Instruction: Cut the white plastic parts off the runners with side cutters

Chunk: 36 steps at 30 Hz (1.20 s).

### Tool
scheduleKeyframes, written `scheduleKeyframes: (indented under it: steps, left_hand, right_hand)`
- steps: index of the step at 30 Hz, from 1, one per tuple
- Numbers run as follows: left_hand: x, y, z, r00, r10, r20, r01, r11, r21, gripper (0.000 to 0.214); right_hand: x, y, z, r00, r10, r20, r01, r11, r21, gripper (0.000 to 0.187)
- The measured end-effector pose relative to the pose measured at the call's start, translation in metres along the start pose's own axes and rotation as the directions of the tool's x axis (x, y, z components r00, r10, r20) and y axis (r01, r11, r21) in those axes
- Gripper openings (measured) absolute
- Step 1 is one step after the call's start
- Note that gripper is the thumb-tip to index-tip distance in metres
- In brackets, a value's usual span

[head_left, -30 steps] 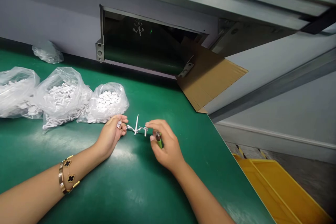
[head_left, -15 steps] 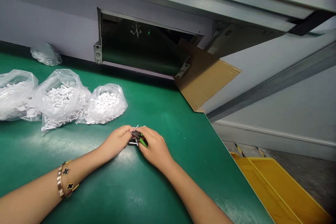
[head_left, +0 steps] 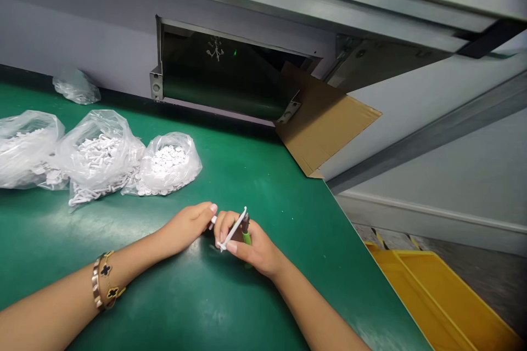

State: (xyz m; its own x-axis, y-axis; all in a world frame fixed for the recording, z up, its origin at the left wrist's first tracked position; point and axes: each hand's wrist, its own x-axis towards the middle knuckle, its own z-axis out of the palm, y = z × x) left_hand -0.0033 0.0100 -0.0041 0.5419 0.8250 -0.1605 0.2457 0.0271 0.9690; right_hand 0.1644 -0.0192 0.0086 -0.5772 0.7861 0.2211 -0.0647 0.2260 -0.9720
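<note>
Green bench [head_left: 263,175]: both hands together on a white sprue

Left hand [head_left: 187,226] and right hand [head_left: 251,244] are close together at the bench's front area. The right hand is clamped on a green-handled cutter [head_left: 246,237] and holds the white sprue [head_left: 233,229] across its fingers. Whether the left fingers grip the small white stub [head_left: 213,221] cannot be determined. Clear bags [head_left: 99,156] of white plastic parts lie behind, left; a yellow bin [head_left: 432,296] sits beyond the right edge.
</note>
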Motion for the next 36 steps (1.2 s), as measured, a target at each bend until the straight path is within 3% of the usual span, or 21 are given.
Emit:
scheduleKeyframes:
  steps: [4,10,15,16,18,21,23,25,27,29,32,36]
  left_hand:
    - [-0.001,0.002,0.0,0.998,0.017,0.068,-0.017,1.0,0.011,0.042]
    - [-0.001,0.0,0.001,0.993,0.11,-0.039,-0.099,0.968,0.23,0.034]
    - [-0.003,0.001,0.001,0.988,0.15,0.045,-0.157,0.963,0.221,0.043]
    - [-0.003,0.001,0.001,0.989,0.147,0.025,-0.149,0.972,0.183,0.044]
    - [-0.003,0.001,0.001,0.988,0.14,-0.066,-0.134,0.987,0.089,0.042]
    - [-0.004,0.001,0.001,0.973,0.12,-0.197,-0.131,0.99,-0.044,0.043]
    - [-0.005,0.001,0.002,0.968,0.106,-0.227,-0.132,0.986,-0.105,0.043]
    - [-0.006,0.001,0.002,0.97,0.1,-0.22,-0.132,0.982,-0.132,0.044]
    - [-0.006,0.001,0.003,0.974,0.097,-0.204,-0.127,0.982,-0.143,0.045]
    - [-0.005,0.0,0.003,0.98,0.086,-0.182,-0.114,0.982,-0.149,0.046]
    - [-0.004,-0.001,0.003,0.987,0.068,-0.148,-0.091,0.984,-0.153,0.047]
    - [-0.004,0.0,0.002,0.991,0.056,-0.123,-0.078,0.98,-0.181,0.048]
  right_hand:
    - [-0.001,0.001,-0.004,0.999,-0.034,0.026,0.036,0.998,-0.058,0.013]
    - [-0.001,-0.004,-0.009,0.997,-0.044,0.062,0.059,0.961,-0.27,0.01]
    - [-0.001,-0.007,-0.004,0.993,-0.063,0.097,0.095,0.921,-0.378,0.013]
    - [-0.001,-0.005,-0.003,0.995,-0.083,0.057,0.098,0.92,-0.379,0.014]
    - [-0.001,0.001,-0.004,0.981,-0.141,-0.13,0.088,0.932,-0.352,0.018]
    - [0.0,0.01,-0.009,0.856,-0.129,-0.5,-0.048,0.944,-0.325,0.018]
    - [0.001,0.011,-0.013,0.805,-0.066,-0.59,-0.238,0.875,-0.422,0.013]
    - [0.002,0.009,-0.013,0.852,-0.008,-0.524,-0.368,0.703,-0.609,0.013]
    - [0.002,0.004,-0.009,0.927,0.049,-0.372,-0.342,0.521,-0.782,0.015]
    - [0.001,0.0,-0.004,0.968,0.086,-0.238,-0.252,0.408,-0.878,0.014]
    - [-0.001,-0.002,0.001,0.982,0.067,-0.176,-0.188,0.323,-0.927,0.011]
    - [-0.002,-0.001,0.001,0.983,0.042,-0.177,-0.182,0.29,-0.94,0.009]
